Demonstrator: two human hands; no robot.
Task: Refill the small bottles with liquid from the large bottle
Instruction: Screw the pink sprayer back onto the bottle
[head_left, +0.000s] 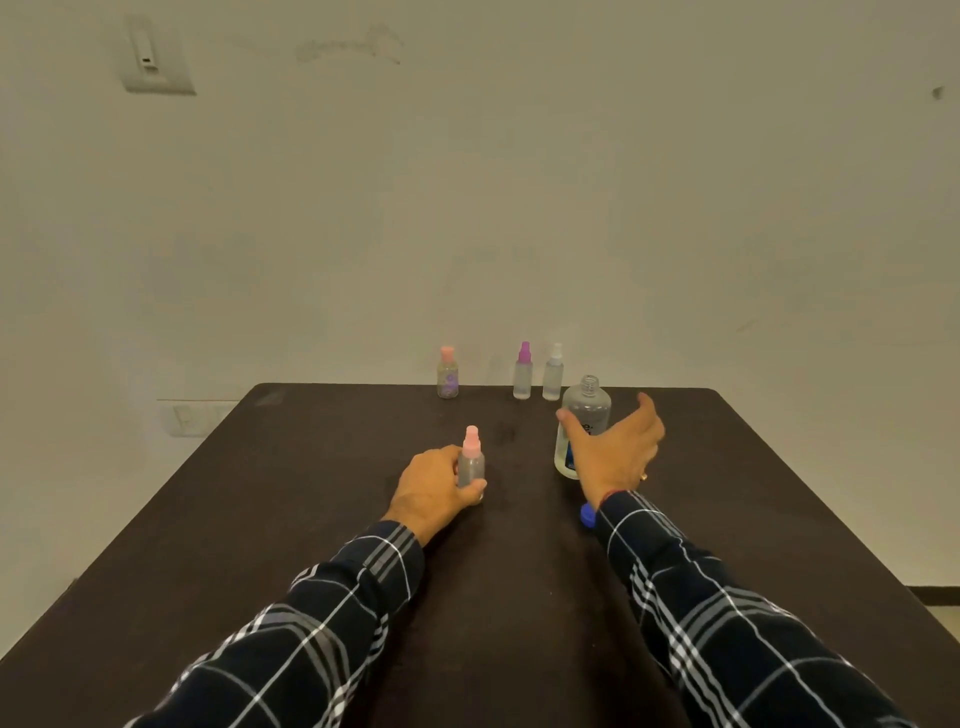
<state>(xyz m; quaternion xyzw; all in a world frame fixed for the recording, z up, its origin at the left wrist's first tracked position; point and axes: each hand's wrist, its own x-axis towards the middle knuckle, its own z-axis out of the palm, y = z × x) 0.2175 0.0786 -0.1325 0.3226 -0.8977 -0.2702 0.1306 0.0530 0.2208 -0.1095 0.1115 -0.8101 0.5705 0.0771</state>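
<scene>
Dark table: blue cap half-hidden behind right sleeve.

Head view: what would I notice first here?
The two hands over the middle of the dark table: the left hand grips a pink-capped small bottle, and the right hand spreads open at the uncapped large bottle. Along the far edge stand three more small bottles.

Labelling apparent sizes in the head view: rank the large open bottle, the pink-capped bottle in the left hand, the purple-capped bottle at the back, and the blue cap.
1. large open bottle
2. pink-capped bottle and purple-capped bottle: look alike, and the pink one is nearer, so unranked
3. blue cap, partly hidden by the sleeve
</scene>
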